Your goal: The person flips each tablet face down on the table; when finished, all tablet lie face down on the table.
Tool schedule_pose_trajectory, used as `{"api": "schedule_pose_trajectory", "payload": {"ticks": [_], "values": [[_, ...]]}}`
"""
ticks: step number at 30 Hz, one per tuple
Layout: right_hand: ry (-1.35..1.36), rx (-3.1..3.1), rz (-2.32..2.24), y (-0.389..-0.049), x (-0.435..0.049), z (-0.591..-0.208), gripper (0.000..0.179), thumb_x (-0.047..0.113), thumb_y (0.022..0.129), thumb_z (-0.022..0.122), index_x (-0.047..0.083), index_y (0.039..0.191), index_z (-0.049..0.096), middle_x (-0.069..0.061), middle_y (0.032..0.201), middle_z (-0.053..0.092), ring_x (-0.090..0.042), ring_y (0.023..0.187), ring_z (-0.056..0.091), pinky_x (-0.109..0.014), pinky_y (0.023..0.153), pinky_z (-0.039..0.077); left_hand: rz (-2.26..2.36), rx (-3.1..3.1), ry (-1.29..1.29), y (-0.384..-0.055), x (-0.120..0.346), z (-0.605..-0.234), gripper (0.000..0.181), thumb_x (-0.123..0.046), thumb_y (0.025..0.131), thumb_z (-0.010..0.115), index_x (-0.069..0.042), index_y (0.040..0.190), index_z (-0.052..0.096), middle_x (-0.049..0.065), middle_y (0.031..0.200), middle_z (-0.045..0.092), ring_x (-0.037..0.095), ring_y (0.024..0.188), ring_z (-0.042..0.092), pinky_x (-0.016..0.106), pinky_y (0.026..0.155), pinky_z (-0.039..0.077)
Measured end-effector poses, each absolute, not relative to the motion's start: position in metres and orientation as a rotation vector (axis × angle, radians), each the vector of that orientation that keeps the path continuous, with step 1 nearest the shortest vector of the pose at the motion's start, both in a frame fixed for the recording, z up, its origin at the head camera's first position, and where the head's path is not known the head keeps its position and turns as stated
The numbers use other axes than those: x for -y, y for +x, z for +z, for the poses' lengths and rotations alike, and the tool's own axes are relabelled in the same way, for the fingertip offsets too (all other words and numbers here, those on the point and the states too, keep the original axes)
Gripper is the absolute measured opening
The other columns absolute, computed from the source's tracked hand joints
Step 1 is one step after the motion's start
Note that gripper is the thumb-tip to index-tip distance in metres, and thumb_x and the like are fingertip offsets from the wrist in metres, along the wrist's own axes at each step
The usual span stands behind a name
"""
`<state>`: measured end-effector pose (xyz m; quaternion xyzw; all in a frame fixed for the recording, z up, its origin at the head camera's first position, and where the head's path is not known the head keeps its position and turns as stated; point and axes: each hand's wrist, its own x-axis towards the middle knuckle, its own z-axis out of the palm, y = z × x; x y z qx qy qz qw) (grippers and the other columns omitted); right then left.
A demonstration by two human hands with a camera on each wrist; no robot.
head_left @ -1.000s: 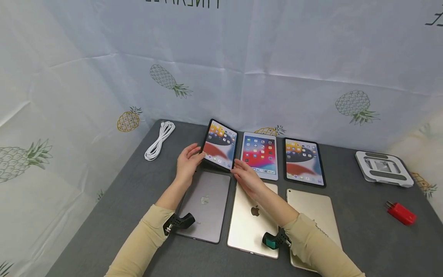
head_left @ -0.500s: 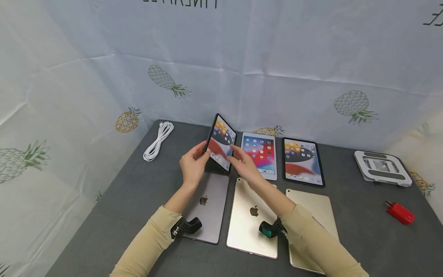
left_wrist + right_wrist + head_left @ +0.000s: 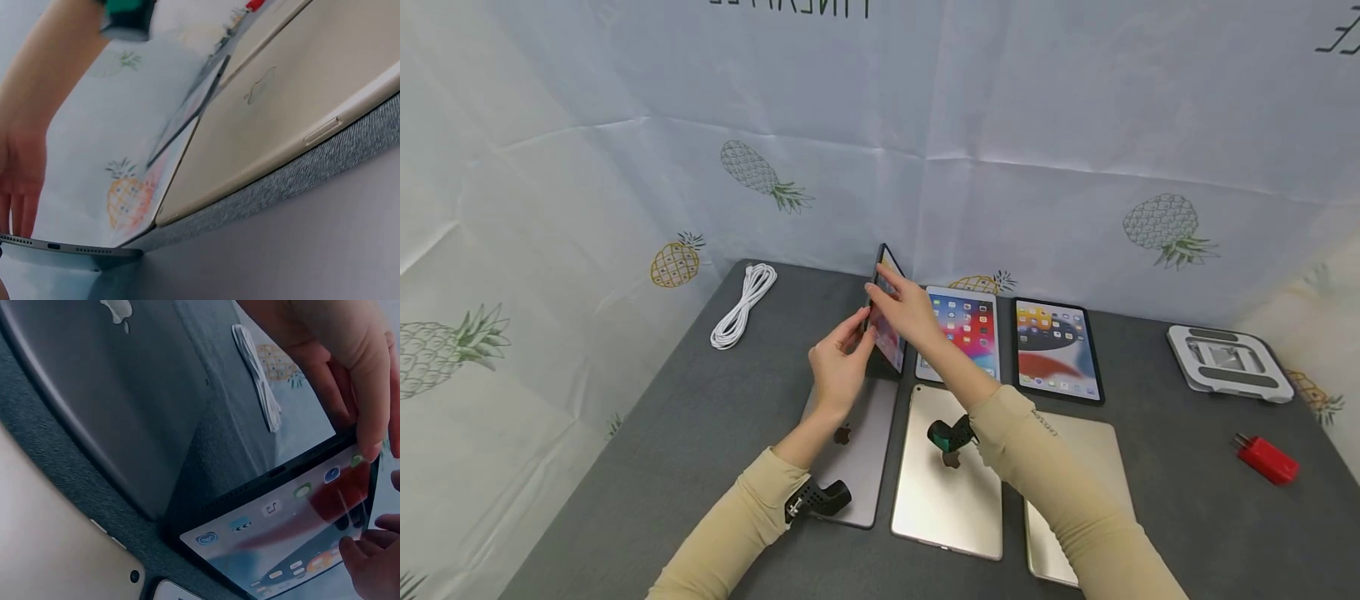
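Note:
A black-edged tablet point(image 3: 888, 333) with a lit screen stands steeply on its right long edge at the back of the table. My left hand point(image 3: 838, 367) pinches its raised left side near the bottom corner, thumb on the screen and fingers behind. Extended over the screen, my right hand point(image 3: 910, 312) reaches that raised side with its fingertips; in the right wrist view its fingers point(image 3: 353, 553) touch the glass. Below lies a grey tablet point(image 3: 868, 450), back up. A white tablet point(image 3: 966, 321) with a lit screen lies to the right.
Another black tablet point(image 3: 1056, 346) lies screen up further right. Two gold tablets lie back up in front, one gold tablet point(image 3: 955, 517) under my right forearm. A coiled white cable point(image 3: 745, 304) is at the left, a folded stand point(image 3: 1228, 362) and a red plug point(image 3: 1267, 460) at the right.
The black tablet has tipped further up onto its right edge. My right hand has moved up and left across its screen to the raised side; my left hand has followed rightward.

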<state>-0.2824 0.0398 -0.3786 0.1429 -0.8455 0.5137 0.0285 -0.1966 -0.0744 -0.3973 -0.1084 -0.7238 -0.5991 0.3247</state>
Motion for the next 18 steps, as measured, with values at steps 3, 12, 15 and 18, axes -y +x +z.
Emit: {"api": "schedule_pose_trajectory", "payload": {"ticks": [3, 12, 15, 18], "values": [[0.414, 2.65, 1.559, -0.291, -0.038, -0.377, 0.056, 0.032, 0.098, 0.058, 0.01, 0.148, 0.043, -0.012, 0.146, 0.046, -0.035, 0.124, 0.054, -0.044, 0.092, 0.051, -1.563, 1.901, -0.294, -0.194, 0.071, -0.396, 0.028, 0.012, 0.086, 0.064, 0.014, 0.114, 0.065, 0.027, 0.11, 0.066, 0.039, 0.098, 0.066, 0.053, 0.078, 0.054], [0.328, 2.702, 1.536, -0.298, -0.038, -0.378, 0.059, 0.029, 0.095, 0.064, 0.011, 0.147, 0.043, -0.014, 0.14, 0.053, -0.028, 0.128, 0.051, -0.041, 0.098, 0.047, -1.69, 1.901, -0.222, -0.191, 0.069, -0.397, 0.037, 0.007, 0.087, 0.068, 0.011, 0.123, 0.061, 0.027, 0.117, 0.064, 0.036, 0.107, 0.064, 0.048, 0.085, 0.053], [0.326, 2.71, 1.523, -0.297, -0.038, -0.379, 0.057, 0.028, 0.095, 0.064, 0.01, 0.145, 0.046, -0.014, 0.14, 0.053, -0.028, 0.127, 0.052, -0.041, 0.098, 0.048, -1.788, 1.899, -0.189, -0.191, 0.071, -0.398, 0.041, 0.004, 0.087, 0.07, 0.01, 0.126, 0.06, 0.027, 0.121, 0.061, 0.035, 0.112, 0.062, 0.045, 0.089, 0.052], [0.324, 2.708, 1.497, -0.296, -0.036, -0.378, 0.055, 0.026, 0.093, 0.065, 0.009, 0.143, 0.049, -0.014, 0.136, 0.057, -0.03, 0.123, 0.055, -0.041, 0.096, 0.049, -1.835, 1.909, -0.162, -0.19, 0.072, -0.397, 0.042, 0.003, 0.087, 0.07, 0.01, 0.127, 0.059, 0.027, 0.122, 0.061, 0.034, 0.114, 0.061, 0.044, 0.089, 0.052]]}}
